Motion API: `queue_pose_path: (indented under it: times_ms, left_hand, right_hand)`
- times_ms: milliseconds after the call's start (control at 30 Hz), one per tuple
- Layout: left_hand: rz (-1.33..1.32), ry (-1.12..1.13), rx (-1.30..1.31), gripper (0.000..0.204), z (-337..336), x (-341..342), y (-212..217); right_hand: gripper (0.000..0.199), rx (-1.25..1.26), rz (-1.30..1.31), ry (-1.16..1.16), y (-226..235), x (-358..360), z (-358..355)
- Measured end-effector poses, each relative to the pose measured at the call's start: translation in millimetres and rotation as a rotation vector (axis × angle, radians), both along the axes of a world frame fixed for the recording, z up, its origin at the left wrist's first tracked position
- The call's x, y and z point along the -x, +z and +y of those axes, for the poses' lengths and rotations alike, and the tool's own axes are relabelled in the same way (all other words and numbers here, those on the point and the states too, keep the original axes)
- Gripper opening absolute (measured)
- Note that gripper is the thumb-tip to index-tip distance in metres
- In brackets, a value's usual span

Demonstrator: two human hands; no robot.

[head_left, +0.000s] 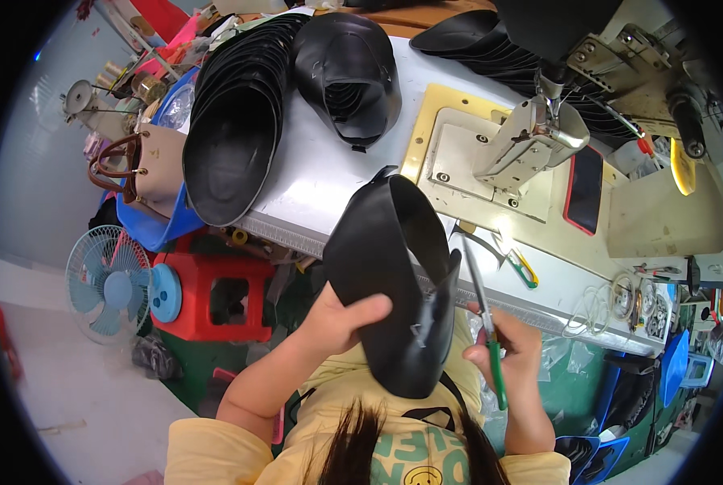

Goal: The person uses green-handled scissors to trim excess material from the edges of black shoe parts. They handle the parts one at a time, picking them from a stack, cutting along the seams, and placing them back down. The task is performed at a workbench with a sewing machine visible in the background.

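My left hand (341,319) is closed on a black moulded shoe upper (386,283), thumb on its outer face, fingers hidden behind it. The upper is held upright in front of me, its opening turned to the right. My right hand (511,343) grips a pair of green-handled scissors (496,372) just right of the upper. Their blades point up and away from me, apart from the upper as far as I can see. Beyond, on the white table (305,178), lies another black upper (349,77), beside a long nested stack of black uppers (232,153).
At right stands a sewing machine (531,145), with a red-edged phone (584,190) and a green-and-yellow-handled cutter (523,267) near it. More black pieces (474,44) lie behind. To the left are a handbag (155,166), a fan (115,287) and a red stool (216,291).
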State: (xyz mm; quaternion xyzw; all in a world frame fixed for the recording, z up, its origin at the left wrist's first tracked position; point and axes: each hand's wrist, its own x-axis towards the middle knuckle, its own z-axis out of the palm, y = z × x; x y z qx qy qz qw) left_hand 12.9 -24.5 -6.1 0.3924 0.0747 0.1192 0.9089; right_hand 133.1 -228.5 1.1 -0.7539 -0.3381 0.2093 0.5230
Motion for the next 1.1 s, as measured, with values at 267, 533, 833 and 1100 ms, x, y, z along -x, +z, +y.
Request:
queue_pose_path:
  times_ms: [267, 533, 833, 1100]
  left_hand:
    - [0.258, 0.038, 0.467, 0.051, -9, -8, 22]
    - [0.23, 0.27, -0.096, 0.041, 55, 32, 39]
    - [1.05, 0.627, -1.881, 0.039, 196, -13, 23]
    - [0.323, 1.36, -1.894, 0.018, 231, -82, 8]
  right_hand:
    - [0.058, -0.255, 0.361, -0.115, 5, -8, 2]
    - [0.047, -0.169, 0.174, -0.079, -10, -17, -8]
    - [0.05, -0.059, 0.112, 0.043, -19, -7, 13]
    - [0.049, -0.008, 0.074, 0.052, -22, -7, 1]
